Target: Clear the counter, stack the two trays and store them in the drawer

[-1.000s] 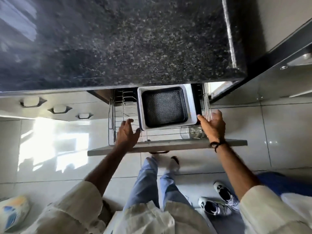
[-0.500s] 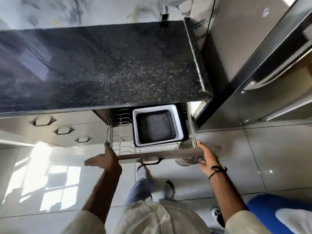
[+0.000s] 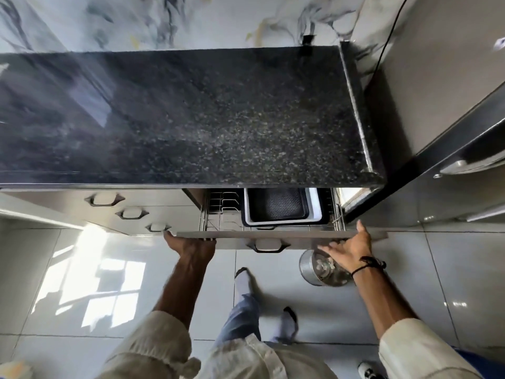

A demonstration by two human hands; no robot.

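— Now, largest first: what do we list?
— Dark speckled counter [image 3: 191,119]; under its front edge, the drawer [image 3: 273,236], partly out.
— Contents?
— Stacked trays [image 3: 281,207] (dark one nested in white), right of the wire rack [image 3: 221,212].
— Our hands?
— Left hand [image 3: 191,246] pressed on the drawer front's left end; right hand [image 3: 347,248] spread flat, fingers splayed, at its right end, gripping nothing. Steel container [image 3: 317,269] on the floor beneath.

A single head-worn wide-angle camera is looking steeply down from standing height, facing the speckled black granite desk [image 3: 191,119] and glossy white-tiled floor [image 3: 341,305] below.
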